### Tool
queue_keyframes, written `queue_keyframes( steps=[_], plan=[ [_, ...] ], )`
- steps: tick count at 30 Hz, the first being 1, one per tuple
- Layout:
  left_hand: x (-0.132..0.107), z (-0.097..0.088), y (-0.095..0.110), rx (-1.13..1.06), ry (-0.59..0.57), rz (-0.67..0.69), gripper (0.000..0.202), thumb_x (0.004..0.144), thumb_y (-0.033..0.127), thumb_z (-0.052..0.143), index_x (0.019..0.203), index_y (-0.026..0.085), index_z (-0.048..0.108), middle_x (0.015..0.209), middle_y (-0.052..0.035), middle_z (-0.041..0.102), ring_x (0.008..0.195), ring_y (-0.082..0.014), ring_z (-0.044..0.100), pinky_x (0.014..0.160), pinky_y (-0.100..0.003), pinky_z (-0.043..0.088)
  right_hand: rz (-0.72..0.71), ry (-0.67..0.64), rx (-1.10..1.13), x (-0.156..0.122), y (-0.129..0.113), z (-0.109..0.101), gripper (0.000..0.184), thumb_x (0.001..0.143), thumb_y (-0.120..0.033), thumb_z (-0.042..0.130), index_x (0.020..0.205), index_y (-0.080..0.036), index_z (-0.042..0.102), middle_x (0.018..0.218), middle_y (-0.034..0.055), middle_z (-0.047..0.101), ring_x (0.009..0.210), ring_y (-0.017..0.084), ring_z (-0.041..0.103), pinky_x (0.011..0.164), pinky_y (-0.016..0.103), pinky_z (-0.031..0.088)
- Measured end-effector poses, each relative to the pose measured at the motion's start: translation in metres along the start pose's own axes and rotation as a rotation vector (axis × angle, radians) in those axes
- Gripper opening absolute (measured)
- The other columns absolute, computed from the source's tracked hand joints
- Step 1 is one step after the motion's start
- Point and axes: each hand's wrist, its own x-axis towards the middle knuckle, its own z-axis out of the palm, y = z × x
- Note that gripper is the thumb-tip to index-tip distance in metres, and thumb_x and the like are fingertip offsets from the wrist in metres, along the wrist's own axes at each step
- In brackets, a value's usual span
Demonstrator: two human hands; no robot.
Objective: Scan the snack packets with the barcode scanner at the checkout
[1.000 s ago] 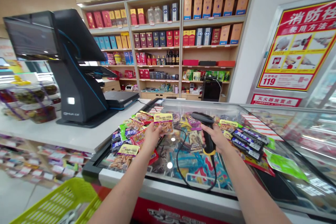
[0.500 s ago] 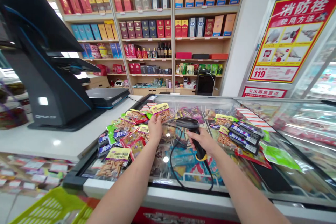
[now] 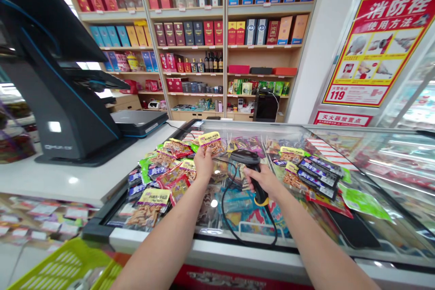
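Two bare hands held above a glass-topped chest freezer (image 3: 238, 128): left hand (image 3: 204, 166), fingers pinched shut on a snack packet (image 3: 211, 143), raised over the lid; right hand (image 3: 264, 180), fingers wrapped around a corded black barcode scanner (image 3: 245, 157), its head near the packet.

A red-and-yellow poster (image 3: 374, 45) reads 消防栓使用方法 — phone number 119 — above a red sign (image 3: 342, 118) reading 灭火器放置点.

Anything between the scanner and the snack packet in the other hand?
Nothing visible. The scanner in the right hand and the snack packet in the left hand have a clear gap between them. The black cord loops lower down, over the freezer glass.
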Motion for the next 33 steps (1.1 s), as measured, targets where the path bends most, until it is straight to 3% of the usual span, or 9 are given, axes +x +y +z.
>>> queue_keyframes(
  steps=[9, 17, 28, 33],
  plan=[
    [0.001, 0.002, 0.003, -0.145, -0.012, -0.051, 0.021, 0.085, 0.032, 0.053, 0.094, 0.018, 0.064, 0.085, -0.0061, 0.071, 0.086, -0.0226, 0.068, 0.084, -0.039, 0.056, -0.015, -0.057, -0.03, -0.001, 0.003, -0.003, 0.037, 0.069, -0.049, 0.076, 0.066, -0.019, 0.055, 0.053, -0.0033, 0.057, 0.041, 0.01, 0.052, 0.041, 0.023, 0.046],
    [-0.001, -0.001, 0.012, -0.007, 0.025, -0.034, 0.016, 0.083, 0.029, 0.053, 0.087, 0.018, 0.064, 0.085, -0.0072, 0.071, 0.088, -0.024, 0.067, 0.092, -0.04, 0.051, -0.001, -0.073, -0.044, 0.0, 0.005, -0.005, 0.037, 0.072, -0.049, 0.073, 0.062, -0.019, 0.054, 0.049, -0.003, 0.055, 0.041, 0.01, 0.052, 0.042, 0.023, 0.046],
    [-0.001, -0.005, 0.014, 0.119, 0.018, -0.011, 0.021, 0.082, 0.035, 0.052, 0.085, 0.019, 0.065, 0.082, -0.0073, 0.072, 0.083, -0.0248, 0.067, 0.087, -0.039, 0.052, -0.006, -0.057, 0.027, 0.0, 0.004, -0.002, 0.034, 0.069, -0.047, 0.075, 0.075, -0.019, 0.057, 0.053, -0.0052, 0.057, 0.04, 0.01, 0.052, 0.04, 0.022, 0.046],
    [-0.002, -0.004, 0.01, 0.13, 0.005, 0.003, 0.022, 0.081, 0.038, 0.052, 0.082, 0.019, 0.063, 0.082, -0.0075, 0.071, 0.084, -0.0247, 0.066, 0.088, -0.038, 0.051, 0.01, -0.032, 0.066, -0.002, -0.003, -0.004, 0.037, 0.065, -0.048, 0.077, 0.069, -0.019, 0.054, 0.052, -0.0056, 0.056, 0.039, 0.009, 0.051, 0.039, 0.022, 0.045]
  ],
)
